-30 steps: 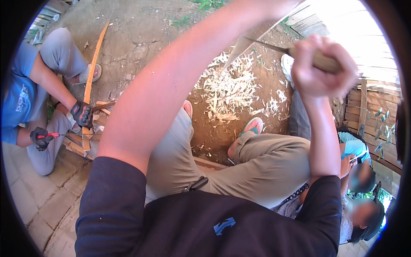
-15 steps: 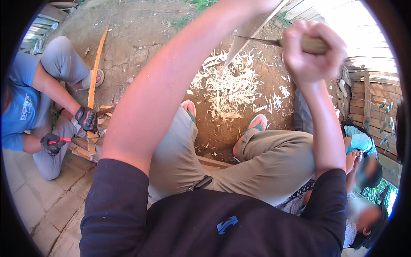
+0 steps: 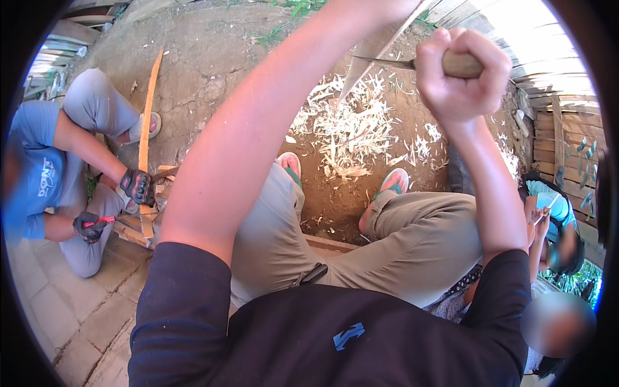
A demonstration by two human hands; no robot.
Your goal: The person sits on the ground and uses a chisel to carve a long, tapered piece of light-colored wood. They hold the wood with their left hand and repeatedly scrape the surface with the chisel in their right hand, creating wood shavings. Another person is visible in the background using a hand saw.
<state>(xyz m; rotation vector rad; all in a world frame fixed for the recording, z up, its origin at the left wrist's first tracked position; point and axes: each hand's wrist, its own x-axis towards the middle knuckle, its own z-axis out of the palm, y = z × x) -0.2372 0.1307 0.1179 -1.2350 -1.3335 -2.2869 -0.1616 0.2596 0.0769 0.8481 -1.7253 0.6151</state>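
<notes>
My right hand (image 3: 461, 77) is closed round the wooden handle (image 3: 461, 64) of a knife. Its thin dark blade (image 3: 387, 63) points left and crosses a long pale strip of wood (image 3: 374, 55), seemingly against its edge. That strip slants from the top edge down to a narrow tip above a pile of curled wood shavings (image 3: 354, 132). My left hand (image 3: 405, 8) reaches to the strip's upper part; the top edge cuts it off, so its fingers are hidden.
At left a person with black gloves (image 3: 138, 187) works on an orange-brown wood strip (image 3: 149, 122) with a red-handled tool (image 3: 100, 220). Two more people sit close on my right, one holding a thin pale stick (image 3: 548, 208). A plank wall (image 3: 545, 138) stands beyond them.
My right hand and the knife have shifted slightly left along the strip, the blur gone from the fist. The person at far right now shows a pale stick in raised hands.
</notes>
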